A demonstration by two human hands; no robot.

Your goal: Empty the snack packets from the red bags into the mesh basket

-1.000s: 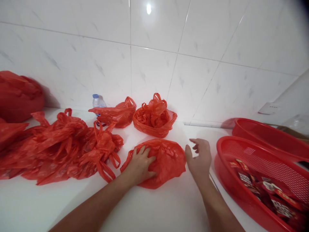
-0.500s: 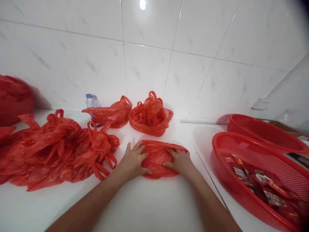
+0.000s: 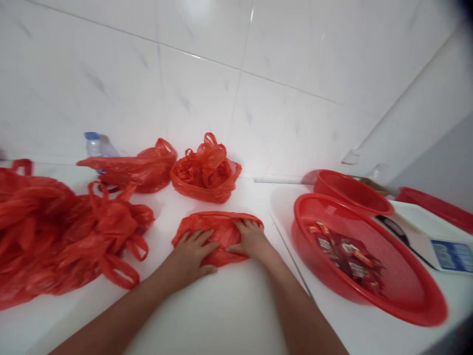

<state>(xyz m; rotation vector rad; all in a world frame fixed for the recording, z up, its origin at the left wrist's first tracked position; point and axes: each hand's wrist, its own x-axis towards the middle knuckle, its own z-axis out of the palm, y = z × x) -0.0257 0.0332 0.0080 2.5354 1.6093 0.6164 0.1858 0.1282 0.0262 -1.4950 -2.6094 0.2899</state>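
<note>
A flattened red plastic bag (image 3: 223, 228) lies on the white table in front of me. Over its left front part rests my left hand (image 3: 192, 259), palm down with fingers spread. My right hand (image 3: 252, 240) lies on the bag's right end, thumb and fingers apart. Just behind is a rolled-down red bag (image 3: 209, 192) with crumpled red plastic inside. A large heap of loose red plastic bags (image 3: 62, 231) spreads out on the left.
On the right, a red mesh basket (image 3: 410, 268) holds dark red printed packets (image 3: 351, 259). Behind it stand another red basket (image 3: 351, 192) and a white scale (image 3: 424, 227). Against the tiled wall are another red bag (image 3: 148, 170) and a blue-capped bottle (image 3: 93, 145).
My view has turned to the right, bringing the scale into sight. My left hand has shifted from the bag's left side onto its left front part; my right hand stays at the right end.
</note>
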